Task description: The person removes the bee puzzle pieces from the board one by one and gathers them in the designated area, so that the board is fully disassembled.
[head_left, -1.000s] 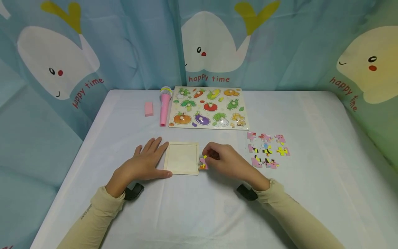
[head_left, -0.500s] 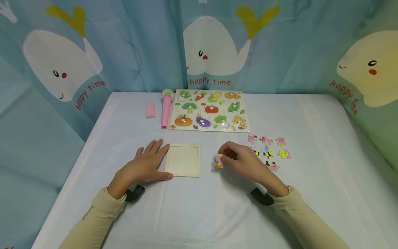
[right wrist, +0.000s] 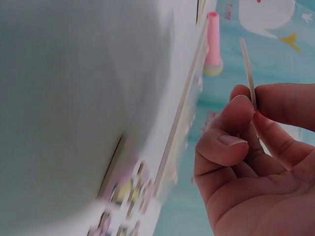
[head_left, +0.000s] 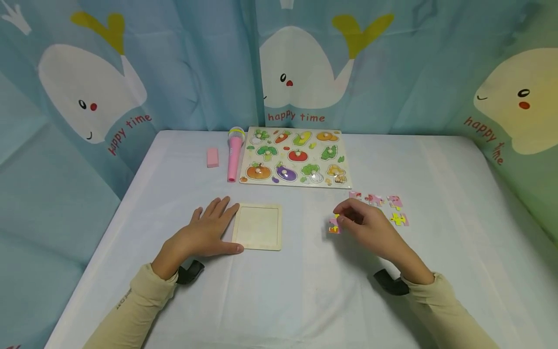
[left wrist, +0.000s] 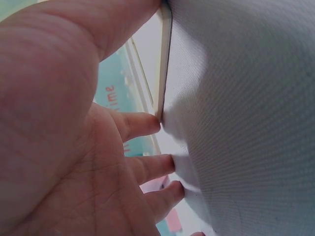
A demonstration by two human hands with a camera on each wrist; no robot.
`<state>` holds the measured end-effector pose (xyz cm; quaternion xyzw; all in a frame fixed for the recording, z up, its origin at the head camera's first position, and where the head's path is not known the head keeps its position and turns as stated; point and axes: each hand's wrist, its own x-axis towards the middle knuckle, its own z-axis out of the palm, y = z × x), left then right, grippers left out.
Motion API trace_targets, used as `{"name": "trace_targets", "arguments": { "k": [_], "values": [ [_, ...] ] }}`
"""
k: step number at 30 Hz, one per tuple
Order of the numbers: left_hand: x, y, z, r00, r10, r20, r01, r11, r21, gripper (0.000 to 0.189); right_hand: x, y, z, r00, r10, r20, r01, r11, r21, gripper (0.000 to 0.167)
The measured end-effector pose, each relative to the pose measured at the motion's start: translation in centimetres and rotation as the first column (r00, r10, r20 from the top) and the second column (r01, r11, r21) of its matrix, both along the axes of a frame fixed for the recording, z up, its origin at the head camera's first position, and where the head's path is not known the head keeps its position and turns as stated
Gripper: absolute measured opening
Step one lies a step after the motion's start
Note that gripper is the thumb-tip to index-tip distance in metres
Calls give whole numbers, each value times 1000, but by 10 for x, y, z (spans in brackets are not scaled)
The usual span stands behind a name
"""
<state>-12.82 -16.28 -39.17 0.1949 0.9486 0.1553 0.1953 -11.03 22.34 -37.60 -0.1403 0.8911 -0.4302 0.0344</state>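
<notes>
My left hand [head_left: 206, 232] lies with fingers spread at the left side of a shallow square wooden puzzle frame [head_left: 279, 228]. Its thumb touches the lower left corner and its index finger the upper left one; the left wrist view shows the frame's edge [left wrist: 160, 73] between them. To the right, my right hand [head_left: 370, 225] pinches a pink and yellow jigsaw piece [head_left: 334, 226] between thumb and fingers. In the right wrist view that piece [right wrist: 247, 66] appears edge-on, raised above the table. Several other jigsaw pieces [head_left: 398, 219] lie beyond this hand, some hidden behind it.
At the back of the table [head_left: 287, 300] lies a vegetable peg puzzle board [head_left: 279, 151]. A pink toy microphone [head_left: 234, 157] and a pink block [head_left: 212, 157] are left of it. A blue whale-print curtain [head_left: 205, 63] hangs behind the table.
My right hand has moved right, away from the wooden frame toward the loose pieces, carrying the jigsaw piece. My left hand stays at the frame. The head view has shifted slightly.
</notes>
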Motion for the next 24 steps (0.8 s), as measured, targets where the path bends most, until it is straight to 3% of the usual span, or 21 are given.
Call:
{"name": "trace_targets", "arguments": {
  "k": [7, 14, 24],
  "values": [
    [2, 1, 1, 1000, -1, -2, 1, 1000, 0, 107, 9, 27, -2, 998, -46, 35, 48, 998, -48, 15],
    [2, 1, 1, 1000, 0, -5, -1, 1000, -5, 108, 17, 55, -5, 994, -98, -41, 99, 995, 12, 15],
    [1, 2, 1, 1000, 1, -7, -1, 1000, -5, 109, 23, 81, -9, 983, -181, -40, 183, 979, 84, 20]
  ]
}}
